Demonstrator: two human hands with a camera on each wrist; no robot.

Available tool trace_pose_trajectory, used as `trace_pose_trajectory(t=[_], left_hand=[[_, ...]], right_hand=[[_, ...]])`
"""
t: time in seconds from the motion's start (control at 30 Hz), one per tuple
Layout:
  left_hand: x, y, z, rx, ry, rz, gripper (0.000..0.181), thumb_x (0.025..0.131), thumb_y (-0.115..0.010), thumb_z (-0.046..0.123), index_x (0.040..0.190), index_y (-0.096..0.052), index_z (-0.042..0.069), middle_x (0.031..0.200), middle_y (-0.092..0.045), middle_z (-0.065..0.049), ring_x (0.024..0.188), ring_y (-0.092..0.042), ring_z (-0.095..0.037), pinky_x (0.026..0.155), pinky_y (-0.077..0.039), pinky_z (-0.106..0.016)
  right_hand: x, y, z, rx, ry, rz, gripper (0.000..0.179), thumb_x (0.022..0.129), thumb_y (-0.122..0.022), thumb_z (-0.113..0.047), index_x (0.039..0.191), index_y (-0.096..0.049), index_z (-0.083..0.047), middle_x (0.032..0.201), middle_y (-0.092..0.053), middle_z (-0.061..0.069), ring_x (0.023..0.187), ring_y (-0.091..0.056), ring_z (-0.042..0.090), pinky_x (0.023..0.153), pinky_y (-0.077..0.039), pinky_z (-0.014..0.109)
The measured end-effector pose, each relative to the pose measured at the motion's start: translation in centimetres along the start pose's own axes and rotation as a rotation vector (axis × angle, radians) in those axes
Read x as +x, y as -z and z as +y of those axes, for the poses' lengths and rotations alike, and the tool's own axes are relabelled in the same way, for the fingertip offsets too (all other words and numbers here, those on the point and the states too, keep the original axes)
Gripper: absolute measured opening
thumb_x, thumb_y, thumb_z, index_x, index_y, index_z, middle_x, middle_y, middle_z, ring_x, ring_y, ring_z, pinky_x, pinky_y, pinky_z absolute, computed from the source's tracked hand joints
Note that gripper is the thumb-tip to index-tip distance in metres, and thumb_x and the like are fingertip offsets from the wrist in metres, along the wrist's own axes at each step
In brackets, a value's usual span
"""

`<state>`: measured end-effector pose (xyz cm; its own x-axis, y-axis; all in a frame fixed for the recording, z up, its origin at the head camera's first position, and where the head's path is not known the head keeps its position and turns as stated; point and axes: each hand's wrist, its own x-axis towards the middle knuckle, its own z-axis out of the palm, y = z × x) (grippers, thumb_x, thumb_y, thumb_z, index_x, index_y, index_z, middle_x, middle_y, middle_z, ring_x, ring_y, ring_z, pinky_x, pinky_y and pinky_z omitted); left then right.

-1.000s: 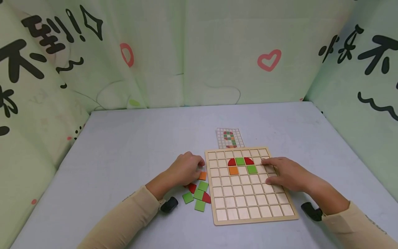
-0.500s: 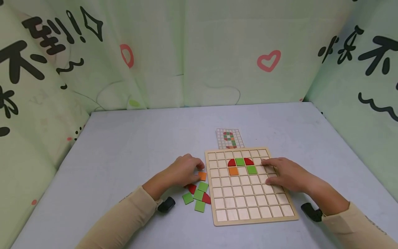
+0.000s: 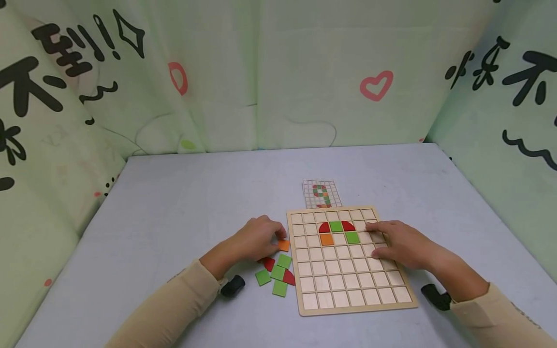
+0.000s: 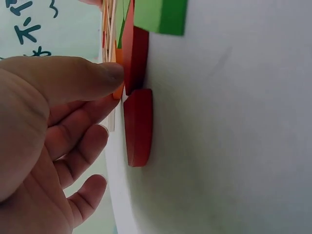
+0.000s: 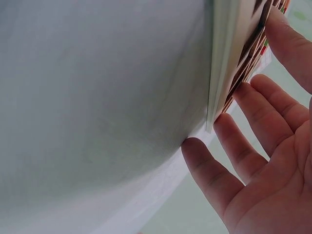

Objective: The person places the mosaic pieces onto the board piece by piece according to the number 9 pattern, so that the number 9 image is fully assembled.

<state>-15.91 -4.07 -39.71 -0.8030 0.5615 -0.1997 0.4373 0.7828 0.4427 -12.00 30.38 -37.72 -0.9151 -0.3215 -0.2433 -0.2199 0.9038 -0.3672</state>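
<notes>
In the head view my left hand (image 3: 259, 238) is at the left edge of the wooden grid board (image 3: 358, 307), pinching an orange square tile (image 3: 284, 245) between thumb and index finger. Its other fingers are loosely bent in the left wrist view, near two red curved-edge tiles (image 4: 139, 129). My right hand (image 3: 404, 241) lies over the board's right side with fingers spread, thumb and fingertips resting on the grid and its edge. On the board, an upper row holds a green square (image 3: 336, 226) between two red tiles; below are an orange square (image 3: 327, 239) and a green square (image 3: 352, 237).
Loose green tiles (image 3: 280, 288) and red tiles (image 3: 289, 277) lie left of the board. Behind its far edge is a printed pattern card (image 3: 309, 195), partly covered by the board. A white-covered table (image 3: 196, 193) is enclosed by pale green curtains (image 3: 304, 72).
My left hand has shifted slightly, and its index finger has come down to the orange tile at the thumb. The right hand and the board stay in place.
</notes>
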Motion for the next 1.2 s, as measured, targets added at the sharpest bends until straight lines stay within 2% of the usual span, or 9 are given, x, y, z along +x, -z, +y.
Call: trace_pose_trajectory(t=[0.33,0.87,1.03,1.2], left_hand=[[0.3,-0.2,0.2,0.055,-0.010,0.009,0.023,0.089,-0.075,0.020,0.111,-0.071,0.013,0.098,-0.065,0.007,0.093,-0.050,-0.013,0.080,-0.045,-0.028],[0.2,0.3,-0.1,0.038,-0.056,0.042,0.022,0.089,-0.073,0.019,0.109,-0.070,0.012,0.098,-0.065,0.007,0.091,-0.050,-0.014,0.081,-0.044,-0.030],[0.3,0.5,0.3,0.017,-0.065,0.044,0.022,0.090,-0.073,0.020,0.109,-0.069,0.013,0.100,-0.064,0.006,0.094,-0.049,-0.014,0.078,-0.045,-0.027],[0.5,0.8,1.2,0.025,-0.096,0.048,0.023,0.091,-0.073,0.022,0.112,-0.069,0.013,0.104,-0.065,0.006,0.097,-0.050,-0.015,0.085,-0.044,-0.030]], right_hand=[[0.0,-0.1,0.0,0.001,0.011,0.004,0.067,0.086,-0.079,-0.028,0.140,-0.053,0.003,0.137,-0.050,0.031,0.127,-0.044,0.050,0.099,-0.039,0.063],[0.0,0.0,0.1,-0.008,0.013,-0.003,0.068,0.086,-0.079,-0.028,0.140,-0.053,0.003,0.137,-0.050,0.031,0.127,-0.044,0.051,0.099,-0.039,0.062],[0.0,0.0,0.2,-0.004,0.011,-0.003,0.068,0.085,-0.079,-0.028,0.140,-0.053,0.003,0.137,-0.050,0.031,0.127,-0.044,0.051,0.099,-0.039,0.062],[0.0,0.0,0.2,-0.006,0.011,-0.003,0.068,0.085,-0.079,-0.029,0.140,-0.053,0.003,0.137,-0.050,0.031,0.127,-0.044,0.051,0.099,-0.039,0.063]])
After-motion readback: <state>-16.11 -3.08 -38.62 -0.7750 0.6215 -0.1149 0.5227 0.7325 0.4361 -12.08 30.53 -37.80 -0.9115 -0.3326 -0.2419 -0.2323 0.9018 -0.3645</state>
